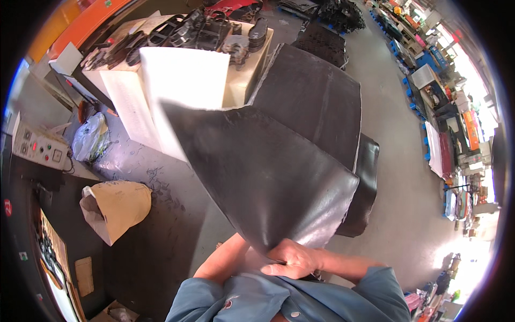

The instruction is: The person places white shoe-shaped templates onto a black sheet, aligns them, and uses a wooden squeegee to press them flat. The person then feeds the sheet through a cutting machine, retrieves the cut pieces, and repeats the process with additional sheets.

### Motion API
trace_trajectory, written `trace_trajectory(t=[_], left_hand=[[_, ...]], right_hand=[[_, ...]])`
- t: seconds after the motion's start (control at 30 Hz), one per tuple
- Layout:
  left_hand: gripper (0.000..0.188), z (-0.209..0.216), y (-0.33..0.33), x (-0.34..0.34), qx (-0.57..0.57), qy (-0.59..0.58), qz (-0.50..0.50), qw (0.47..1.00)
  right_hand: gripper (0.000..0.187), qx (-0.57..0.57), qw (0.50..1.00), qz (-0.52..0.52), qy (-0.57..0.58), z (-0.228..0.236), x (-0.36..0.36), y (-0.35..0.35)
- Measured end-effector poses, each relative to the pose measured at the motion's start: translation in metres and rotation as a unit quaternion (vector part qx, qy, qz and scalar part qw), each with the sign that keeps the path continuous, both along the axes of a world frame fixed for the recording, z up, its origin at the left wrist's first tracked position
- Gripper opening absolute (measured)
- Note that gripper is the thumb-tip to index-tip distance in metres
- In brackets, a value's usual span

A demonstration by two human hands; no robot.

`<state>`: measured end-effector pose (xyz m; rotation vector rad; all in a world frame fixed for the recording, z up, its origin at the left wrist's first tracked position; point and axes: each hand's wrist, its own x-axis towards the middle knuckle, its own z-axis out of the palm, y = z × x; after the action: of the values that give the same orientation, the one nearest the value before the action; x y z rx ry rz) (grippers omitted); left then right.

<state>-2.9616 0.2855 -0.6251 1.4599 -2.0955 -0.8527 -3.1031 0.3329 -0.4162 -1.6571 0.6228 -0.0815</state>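
Observation:
A large black rubber-like sheet (268, 177) spreads out in front of me, its near edge bunched at my waist and one far corner lifted and blurred. My right hand (292, 260) is closed in a fist round that near edge, thumb toward me. My left forearm (225, 260) reaches up under the sheet, which hides the left hand and its fingers. Beyond the held sheet lies a stack of similar black sheets (311, 91), partly covered by it. Another glossy black sheet (365, 188) hangs down at the stack's right side.
Black sole-shaped pieces (198, 32) lie on a pale table at the far left, near a white board (185, 78). At left stand a control box (40, 145), a clear plastic bag (92, 137) and a brown paper sack (126, 206). Loaded pallets (429, 102) line the right side.

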Motion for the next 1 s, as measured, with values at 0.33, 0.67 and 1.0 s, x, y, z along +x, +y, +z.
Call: trace_trajectory(t=[0.33,0.67,1.0], left_hand=[[0.041,0.138,0.201,0.153,0.069,0.122,-0.098,0.985],[0.037,0.103,0.324,0.266,0.021,0.607,0.533,0.589],[0.019,0.173,0.36,0.397,-0.113,0.52,0.532,0.658]], right_hand=[[0.035,0.11,0.889,-0.242,-0.374,0.058,0.267,0.037],[0.022,-0.326,0.766,-0.351,-0.43,0.091,0.392,0.007],[0.045,-0.09,0.742,-0.375,-0.549,0.112,0.409,0.026]])
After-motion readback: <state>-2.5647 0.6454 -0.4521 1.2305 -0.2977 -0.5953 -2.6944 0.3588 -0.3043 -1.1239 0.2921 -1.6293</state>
